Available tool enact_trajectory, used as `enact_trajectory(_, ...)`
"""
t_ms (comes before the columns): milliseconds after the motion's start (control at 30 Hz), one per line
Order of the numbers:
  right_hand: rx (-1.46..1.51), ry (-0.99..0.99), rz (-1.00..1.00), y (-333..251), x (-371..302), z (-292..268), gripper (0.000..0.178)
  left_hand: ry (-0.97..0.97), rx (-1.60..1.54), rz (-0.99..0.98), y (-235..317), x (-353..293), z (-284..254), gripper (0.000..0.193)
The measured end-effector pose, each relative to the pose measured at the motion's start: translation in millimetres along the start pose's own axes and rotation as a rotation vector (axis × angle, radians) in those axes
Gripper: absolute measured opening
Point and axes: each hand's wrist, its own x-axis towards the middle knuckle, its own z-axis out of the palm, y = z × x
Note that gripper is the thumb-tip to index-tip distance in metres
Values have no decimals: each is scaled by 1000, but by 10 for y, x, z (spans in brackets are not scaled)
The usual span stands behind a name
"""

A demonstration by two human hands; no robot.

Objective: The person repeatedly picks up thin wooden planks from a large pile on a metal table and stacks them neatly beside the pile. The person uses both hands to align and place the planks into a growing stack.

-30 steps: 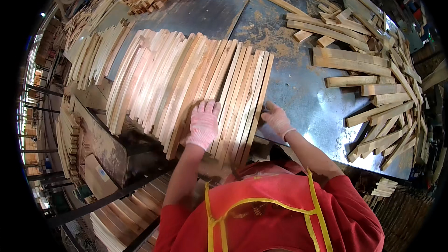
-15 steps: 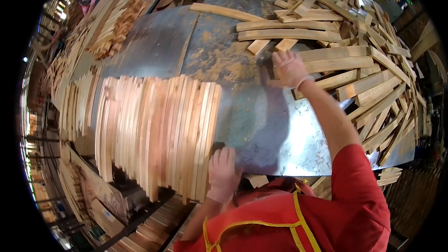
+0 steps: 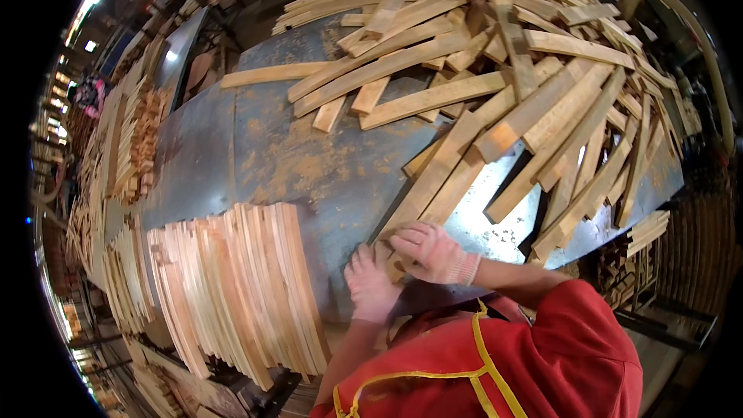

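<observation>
Two curved wooden slats (image 3: pixel 435 178) lie side by side on the metal table (image 3: pixel 309 178), their near ends close to my body. My right hand (image 3: pixel 435 252), in a light glove with a ribbed cuff, is closed over those near ends, fingers curled down on the wood. My left hand (image 3: pixel 373 285), also gloved, grips at the left edge of the same ends, its fingertips against the wood and close to the right hand. Left of it stands a row of slats on edge (image 3: pixel 240 286), packed tightly together. The undersides of the slat ends are hidden by my hands.
A loose heap of slats (image 3: pixel 573 108) covers the table's right and far side, crossing at many angles. Sawdust (image 3: pixel 290 159) is scattered mid-table. More stacked wood (image 3: pixel 135 139) stands at the far left, and a bundle (image 3: pixel 329 1) lies at the far edge.
My right hand has come back from the heap toward my body, and two slats now reach to it. My left hand has closed in beside it. The view has turned rightward.
</observation>
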Motion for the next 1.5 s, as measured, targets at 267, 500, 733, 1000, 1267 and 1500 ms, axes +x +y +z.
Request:
enact_trajectory(267, 1527, 597, 1137, 35, -503, 432, 49, -159, -655, 17, -417, -512, 190, 96)
enact_trajectory(500, 1775, 489, 1130, -695, -48, 1349, 53, -310, -921, -144, -732, -1318, 149, 86)
enact_trajectory(733, 837, -53, 856, -1713, 401, 1843, 54, 357, -436, -227, -1375, -2033, 426, 86)
enact_trajectory(1000, 1349, -163, 708, -1308, 282, 1197, 32, 338, 29, -189, -1641, -1616, 648, 80)
enact_trajectory(1267, 733, 946, 701, 981, -1150, -1165, 66, 445, -14, -13, -873, -581, 72, 81)
enact_trajectory(1500, -172, 1085, 1296, 2720, -1961, -2374, 72, 547, -147, 553, 1171, 1188, -757, 105)
